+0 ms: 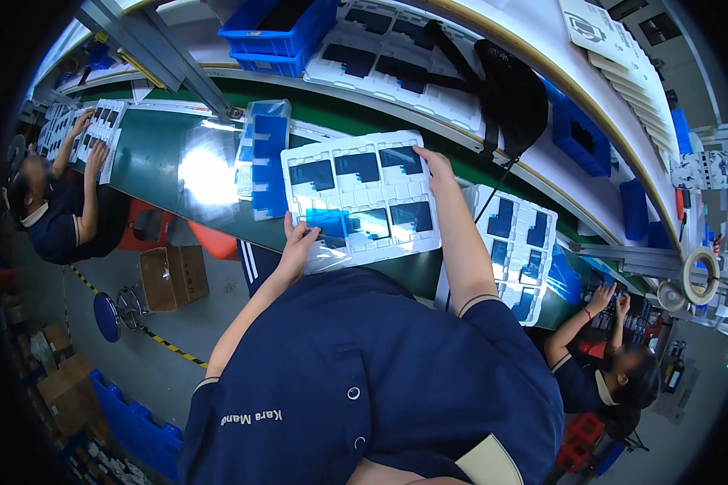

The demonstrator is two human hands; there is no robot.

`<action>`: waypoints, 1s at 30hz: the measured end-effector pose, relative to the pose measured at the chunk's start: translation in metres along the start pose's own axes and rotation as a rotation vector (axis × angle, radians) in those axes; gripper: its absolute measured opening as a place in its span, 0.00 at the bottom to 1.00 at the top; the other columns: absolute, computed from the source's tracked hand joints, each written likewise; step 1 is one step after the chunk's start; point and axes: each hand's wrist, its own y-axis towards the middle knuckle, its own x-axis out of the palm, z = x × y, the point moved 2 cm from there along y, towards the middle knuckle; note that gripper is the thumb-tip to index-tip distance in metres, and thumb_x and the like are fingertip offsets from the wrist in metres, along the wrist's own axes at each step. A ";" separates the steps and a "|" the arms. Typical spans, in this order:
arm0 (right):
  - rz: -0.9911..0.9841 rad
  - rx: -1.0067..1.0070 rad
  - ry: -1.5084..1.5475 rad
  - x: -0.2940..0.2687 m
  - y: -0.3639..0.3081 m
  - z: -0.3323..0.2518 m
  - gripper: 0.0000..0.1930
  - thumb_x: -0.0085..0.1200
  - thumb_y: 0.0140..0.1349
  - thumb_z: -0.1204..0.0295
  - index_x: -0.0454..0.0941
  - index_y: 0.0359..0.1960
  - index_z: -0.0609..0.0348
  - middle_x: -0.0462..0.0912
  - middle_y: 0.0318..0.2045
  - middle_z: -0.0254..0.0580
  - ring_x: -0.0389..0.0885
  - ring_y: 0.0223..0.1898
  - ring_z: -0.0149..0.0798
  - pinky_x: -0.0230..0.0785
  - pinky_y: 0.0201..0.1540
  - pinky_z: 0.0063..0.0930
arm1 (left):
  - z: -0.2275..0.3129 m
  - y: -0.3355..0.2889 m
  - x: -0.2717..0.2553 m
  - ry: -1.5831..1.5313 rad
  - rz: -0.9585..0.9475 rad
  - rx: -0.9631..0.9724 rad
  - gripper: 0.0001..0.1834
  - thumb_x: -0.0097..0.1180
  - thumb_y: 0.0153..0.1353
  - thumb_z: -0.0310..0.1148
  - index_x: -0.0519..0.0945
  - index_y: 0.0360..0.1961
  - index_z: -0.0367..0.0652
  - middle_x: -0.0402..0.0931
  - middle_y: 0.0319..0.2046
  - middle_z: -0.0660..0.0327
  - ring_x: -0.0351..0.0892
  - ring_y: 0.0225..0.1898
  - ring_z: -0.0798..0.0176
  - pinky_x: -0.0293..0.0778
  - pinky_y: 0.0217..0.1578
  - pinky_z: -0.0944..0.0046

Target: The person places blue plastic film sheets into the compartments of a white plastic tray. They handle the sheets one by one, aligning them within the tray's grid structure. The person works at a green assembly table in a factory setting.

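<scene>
Between my two hands is a white moulded plastic tray point(362, 196), tilted above the green bench. Several dark flat rectangular panels point(356, 167) sit in its pockets. A clear blue film point(327, 221) covers the pocket at its near left corner. My left hand point(298, 244) grips that near left edge, with its fingers beside the film. My right hand point(437, 166) is closed around the far right corner. The fingers under the tray are hidden.
A strip of blue sheets point(268, 158) lies left of the tray on the green bench point(150, 149). At the right stands another loaded white tray point(514, 234). Blue bins point(279, 28) and a black bag point(510, 89) are on the shelf. Co-workers sit on both sides.
</scene>
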 end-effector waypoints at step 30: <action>-0.419 0.038 -0.208 -0.038 -0.141 0.006 0.18 0.52 0.60 0.72 0.71 0.49 0.71 0.79 0.42 0.53 0.80 0.43 0.42 0.73 0.46 0.34 | 0.066 -0.028 -0.020 -0.359 0.099 0.033 0.06 0.52 0.62 0.31 0.75 0.37 0.41 0.71 0.43 0.64 0.66 0.48 0.68 0.55 0.54 0.67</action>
